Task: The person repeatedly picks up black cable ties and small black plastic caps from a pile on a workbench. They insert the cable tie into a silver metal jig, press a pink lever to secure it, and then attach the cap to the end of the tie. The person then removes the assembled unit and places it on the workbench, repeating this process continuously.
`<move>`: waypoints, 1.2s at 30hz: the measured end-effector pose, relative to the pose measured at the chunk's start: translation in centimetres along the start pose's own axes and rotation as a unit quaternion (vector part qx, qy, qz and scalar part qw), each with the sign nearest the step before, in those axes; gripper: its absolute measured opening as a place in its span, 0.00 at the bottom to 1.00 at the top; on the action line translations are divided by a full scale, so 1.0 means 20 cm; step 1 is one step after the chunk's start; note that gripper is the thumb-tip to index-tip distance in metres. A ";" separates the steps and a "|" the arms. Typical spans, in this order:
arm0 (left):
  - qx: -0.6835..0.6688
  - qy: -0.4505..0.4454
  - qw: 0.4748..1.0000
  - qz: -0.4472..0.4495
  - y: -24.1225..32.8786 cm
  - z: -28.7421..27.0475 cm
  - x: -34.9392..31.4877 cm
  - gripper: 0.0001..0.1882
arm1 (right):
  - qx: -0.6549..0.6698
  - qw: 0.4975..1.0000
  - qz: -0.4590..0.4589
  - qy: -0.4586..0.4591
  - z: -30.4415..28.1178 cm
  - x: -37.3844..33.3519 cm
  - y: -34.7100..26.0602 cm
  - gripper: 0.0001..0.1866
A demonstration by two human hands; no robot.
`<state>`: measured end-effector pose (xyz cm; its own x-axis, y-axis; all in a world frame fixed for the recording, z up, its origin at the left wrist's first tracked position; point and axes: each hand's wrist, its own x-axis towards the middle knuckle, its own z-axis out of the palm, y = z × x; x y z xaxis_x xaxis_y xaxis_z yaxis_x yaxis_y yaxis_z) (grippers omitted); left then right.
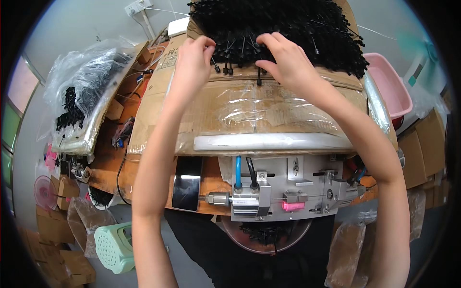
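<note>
A large heap of thin black rod-shaped parts with thick ends (283, 19) fills the top of an open cardboard box. At the heap's near left edge, my left hand (193, 65) has its fingers curled in around one black rod-shaped part (215, 66), whose thick end sticks out below the fingertips. My right hand (290, 62) is over the heap's near edge, thumb and forefinger apart, with nothing visible between them. Several loose parts hang over the cardboard edge between my hands, one of them a single part (259, 78) close to my right thumb.
Nearer me, a metal fixture (281, 180) carries a pneumatic cylinder, blue and black hoses and a pink piece (293, 206). A phone (187, 185) lies left of it. Below is a clear bowl (230, 235) of black parts. A pink tub (389, 86) stands right, a green stool (113, 247) lower left.
</note>
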<state>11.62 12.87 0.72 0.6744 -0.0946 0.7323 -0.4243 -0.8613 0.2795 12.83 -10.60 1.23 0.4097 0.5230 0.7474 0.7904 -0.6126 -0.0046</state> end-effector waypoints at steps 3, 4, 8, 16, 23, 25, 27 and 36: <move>0.088 -0.138 0.982 -0.097 -0.13 0.13 0.24 0.28 | -0.018 0.997 0.066 -0.044 0.05 0.08 0.01 0.22; 0.102 -0.195 0.967 -0.130 -0.12 0.19 0.31 0.33 | -0.041 0.994 0.083 -0.061 0.06 0.09 0.01 0.23; 0.091 -0.281 0.933 -0.207 -0.11 0.33 0.41 0.47 | -0.099 0.985 0.106 -0.097 0.11 0.08 -0.02 0.25; 0.027 -0.330 0.916 -0.225 -0.01 0.30 0.44 0.54 | -0.044 0.983 0.122 -0.128 0.11 0.00 0.03 0.25; 0.064 -0.383 0.897 -0.214 -0.03 0.24 0.43 0.41 | 0.074 0.993 0.081 -0.053 0.21 -0.05 0.05 0.23; 0.039 -0.380 0.898 -0.220 -0.02 0.18 0.38 0.40 | 0.127 0.986 0.089 -0.059 0.21 -0.05 0.02 0.23; -0.008 -0.373 0.905 -0.204 0.01 0.12 0.30 0.38 | 0.185 0.978 0.080 -0.056 0.17 -0.07 -0.04 0.21; 0.048 -0.340 0.923 -0.174 0.42 0.07 0.01 0.35 | 0.237 0.958 0.114 -0.111 -0.15 -0.33 -0.08 0.24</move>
<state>8.97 4.94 2.30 0.9969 -0.0675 0.0415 -0.0777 -0.9359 0.3435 7.49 -14.90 -1.74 0.6413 0.5533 0.5316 0.7656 -0.4157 -0.4910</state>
